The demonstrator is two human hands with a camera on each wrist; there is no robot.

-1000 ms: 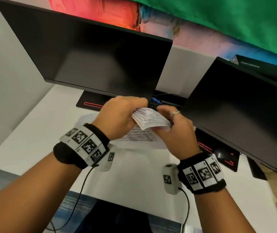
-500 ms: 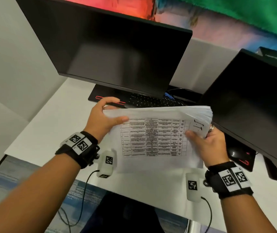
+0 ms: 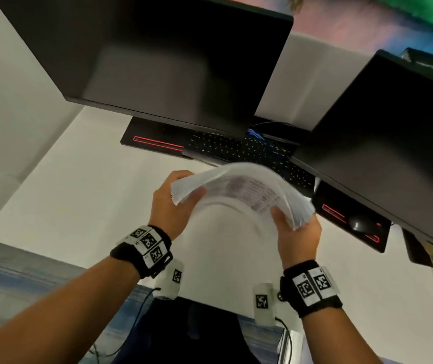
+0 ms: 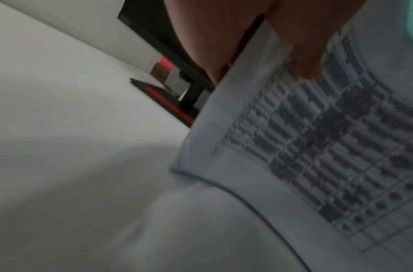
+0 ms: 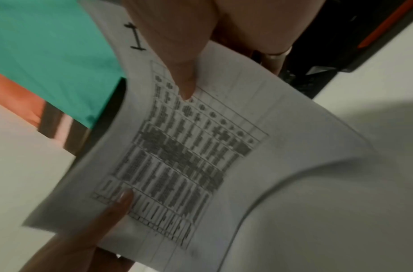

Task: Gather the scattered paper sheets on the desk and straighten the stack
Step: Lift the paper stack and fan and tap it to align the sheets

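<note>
Near edge of desk: both wrists carry black bands with printed markers. Left hand grips the left end of the stack, thumb on top over the printed sheet, fingers curled behind. In the left wrist view the thumb presses the top sheet beside the table print. Right hand grips the right end, thumb on top, fingers underneath; a ring shows in the right wrist view on a finger behind the paper. Stack is held up off the desk between the hands, bowed upward in the middle, sheet edges fanned at the right end. Top sheet has a printed grid of text, blurred. A loose white sheet seems to lie flat on the desk right under the stack, reaching the near edge; the blur makes its outline hard to tell. Further back, toward the far edge: dark keyboard with red strip at its left. Mouse on a dark pad near the right edge. Two dark monitors behind, left monitor and right monitor, both screens off.
</note>
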